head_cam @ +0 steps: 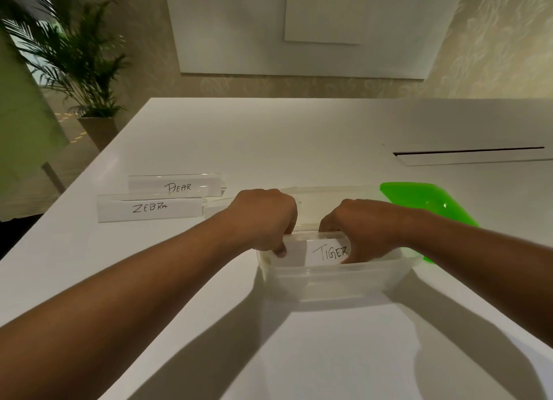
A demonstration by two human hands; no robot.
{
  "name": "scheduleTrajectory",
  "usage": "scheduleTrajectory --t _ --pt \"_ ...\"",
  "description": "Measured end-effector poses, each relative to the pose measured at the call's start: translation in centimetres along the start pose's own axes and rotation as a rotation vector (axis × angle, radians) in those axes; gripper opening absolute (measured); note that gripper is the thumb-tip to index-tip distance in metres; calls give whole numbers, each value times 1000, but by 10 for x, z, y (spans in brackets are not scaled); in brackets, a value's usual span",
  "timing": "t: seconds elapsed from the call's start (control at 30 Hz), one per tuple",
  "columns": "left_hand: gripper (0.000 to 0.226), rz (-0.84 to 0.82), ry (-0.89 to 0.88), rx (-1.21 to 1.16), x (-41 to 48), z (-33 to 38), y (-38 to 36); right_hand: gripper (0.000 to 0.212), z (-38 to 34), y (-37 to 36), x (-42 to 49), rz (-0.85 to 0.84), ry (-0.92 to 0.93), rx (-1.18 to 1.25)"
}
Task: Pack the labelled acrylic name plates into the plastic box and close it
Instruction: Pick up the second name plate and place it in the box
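Observation:
A clear plastic box stands on the white table in front of me. Inside it, near the front wall, an acrylic name plate marked TIGER stands upright. My left hand grips its left end and my right hand grips its right end, both reaching down into the box. Two more plates stand on the table to the left: ZEBRA in front and PEAR behind it. The bright green lid lies behind and to the right of the box.
A long slot with a white flap is set into the table at the back right. The table's left edge runs diagonally, with a potted palm on the floor beyond it.

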State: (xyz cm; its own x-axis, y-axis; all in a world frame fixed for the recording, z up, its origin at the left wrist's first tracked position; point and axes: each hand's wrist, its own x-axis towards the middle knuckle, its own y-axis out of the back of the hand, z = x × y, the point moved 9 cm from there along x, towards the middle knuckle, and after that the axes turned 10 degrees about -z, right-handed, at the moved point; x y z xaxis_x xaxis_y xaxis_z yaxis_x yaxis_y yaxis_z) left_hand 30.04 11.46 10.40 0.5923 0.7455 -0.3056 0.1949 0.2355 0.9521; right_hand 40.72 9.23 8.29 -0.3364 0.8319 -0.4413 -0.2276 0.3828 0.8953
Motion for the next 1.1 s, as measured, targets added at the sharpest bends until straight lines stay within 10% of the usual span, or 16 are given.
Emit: scheduleTrajectory --t 0.83,1.1 --pt "21 -30 -1 209 8 21 -14 44 6 -13 -4 -60 35 257" --pt "34 295 -59 -15 -26 10 21 35 23 32 -38 341 -85 375"
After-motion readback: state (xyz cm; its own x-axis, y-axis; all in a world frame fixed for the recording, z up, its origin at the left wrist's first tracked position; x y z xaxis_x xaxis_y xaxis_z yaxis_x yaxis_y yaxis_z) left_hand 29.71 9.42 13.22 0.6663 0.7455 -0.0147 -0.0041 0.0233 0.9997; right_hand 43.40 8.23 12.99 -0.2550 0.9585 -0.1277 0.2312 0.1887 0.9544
